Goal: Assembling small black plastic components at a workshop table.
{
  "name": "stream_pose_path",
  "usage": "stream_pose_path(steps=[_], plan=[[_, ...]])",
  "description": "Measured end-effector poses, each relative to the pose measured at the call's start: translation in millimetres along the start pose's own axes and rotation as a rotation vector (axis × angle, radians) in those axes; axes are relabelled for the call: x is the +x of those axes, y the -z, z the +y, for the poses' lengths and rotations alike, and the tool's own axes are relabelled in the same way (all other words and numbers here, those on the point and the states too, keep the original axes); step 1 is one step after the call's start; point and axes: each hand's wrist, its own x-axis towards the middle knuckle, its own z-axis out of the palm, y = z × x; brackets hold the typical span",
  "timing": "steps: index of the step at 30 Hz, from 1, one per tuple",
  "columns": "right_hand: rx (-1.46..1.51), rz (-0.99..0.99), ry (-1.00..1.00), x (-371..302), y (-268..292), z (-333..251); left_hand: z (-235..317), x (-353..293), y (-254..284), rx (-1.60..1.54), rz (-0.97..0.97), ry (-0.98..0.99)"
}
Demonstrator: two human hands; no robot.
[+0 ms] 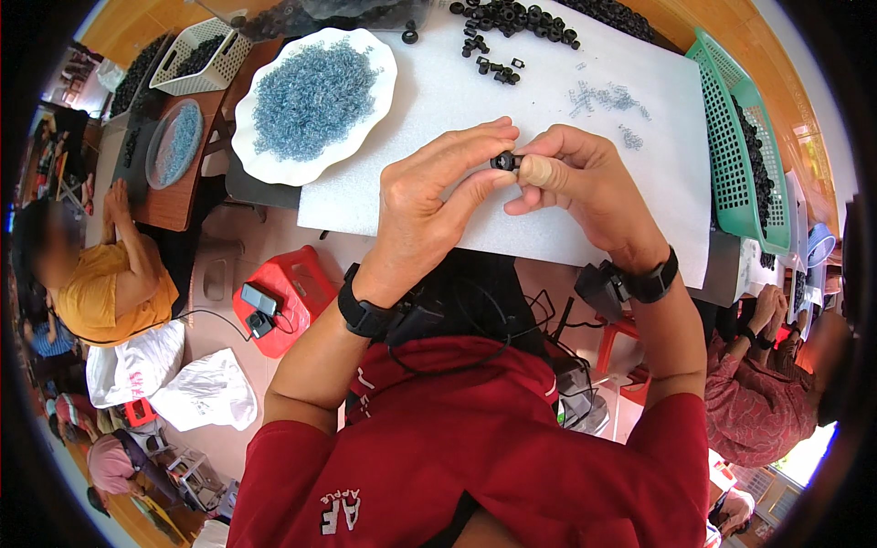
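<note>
Above the white sheet, my left hand and my right hand meet at the fingertips. Between them is a small round black plastic part, which looks like a cord lock body. Thumb and fingers of the left hand pinch its left side. The right thumb and index finger close on its right end, where a short dark piece shows partly. Whether a spring is inside cannot be seen. Left of my hands stands a scalloped white plate heaped with small bluish metal springs.
Loose black parts lie at the sheet's far side, with scattered springs nearer right. A green basket of black parts borders the right edge. A red stool stands below left. Other people sit at both sides.
</note>
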Motion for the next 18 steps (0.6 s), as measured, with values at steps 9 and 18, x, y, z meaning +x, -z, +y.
stream_pose_path(steps=[9,18], plan=[[0.224,-0.218,-0.166,8.1,5.3,-1.2,2.4,1.1,5.4,-0.042,-0.053,-0.002],[0.254,-0.427,-0.192,14.1,7.2,7.8,-0.8,1.9,8.3,-0.105,-0.105,-0.013]])
